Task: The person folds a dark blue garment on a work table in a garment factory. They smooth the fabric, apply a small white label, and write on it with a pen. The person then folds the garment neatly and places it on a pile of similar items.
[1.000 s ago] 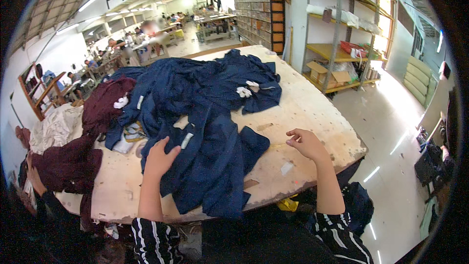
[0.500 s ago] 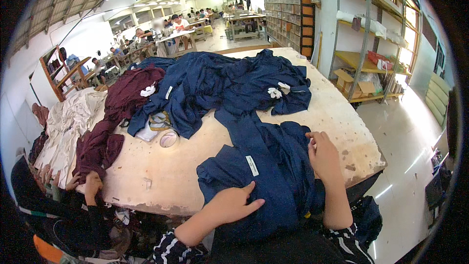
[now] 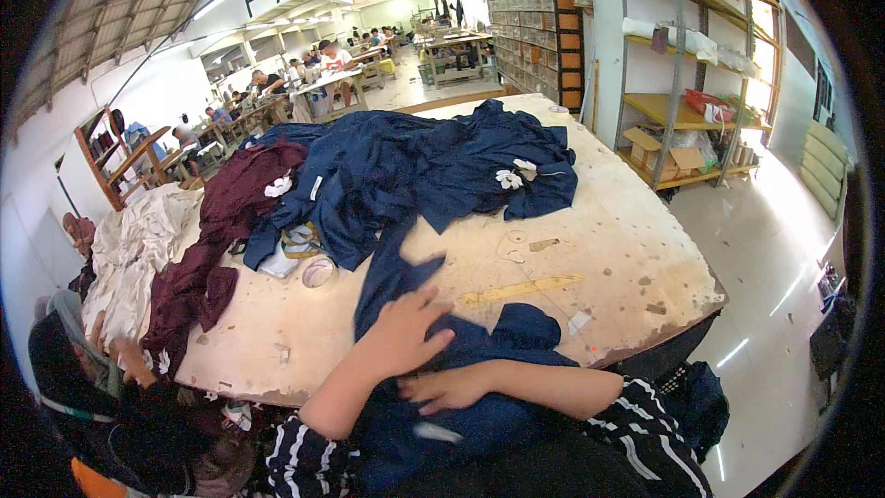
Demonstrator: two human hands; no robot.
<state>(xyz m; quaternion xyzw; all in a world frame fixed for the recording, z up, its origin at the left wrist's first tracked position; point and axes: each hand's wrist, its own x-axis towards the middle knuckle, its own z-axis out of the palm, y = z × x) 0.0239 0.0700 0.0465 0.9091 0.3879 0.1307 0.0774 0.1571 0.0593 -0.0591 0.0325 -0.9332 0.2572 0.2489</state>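
The navy garment (image 3: 479, 343) lies directly beneath and between both hands. Its long axis runs away from the wearer: the near part drops past the fingers over the table's front edge, while a narrow length extends beyond the left fingertips up to the navy heap (image 3: 369, 166). Whether the two pieces are joined cannot be told. The left hand (image 3: 404, 337) is the nearer to that narrow length; the right hand (image 3: 452, 387), placed closer to the body, is the nearer to a blurred white label (image 3: 438, 432) just below its fingers.

The left fingers are spread wide, thumb apart, pointing outward and to the right; blur prevents confirming contact. The right fingers are loosely extended, pointing left over the cloth, with no fold seen gripped.

Material: soft woven-looking fabric, matt, creased. A rounded flap lies right of the left hand.

Beyond the left fingers, slightly left, stands a ring-shaped tape roll (image 3: 318, 270), pale and smooth. To their right is a flat yellowish strip (image 3: 521, 289) on the worn, stained pale table (image 3: 645, 267). The heap is rumpled and bears white petal-shaped pieces (image 3: 509, 180). Further left of the fingers lie crinkled maroon cloth (image 3: 249, 184) and cream cloth (image 3: 138, 231); a co-worker's hand (image 3: 132, 361) is near the maroon cloth's lower end.
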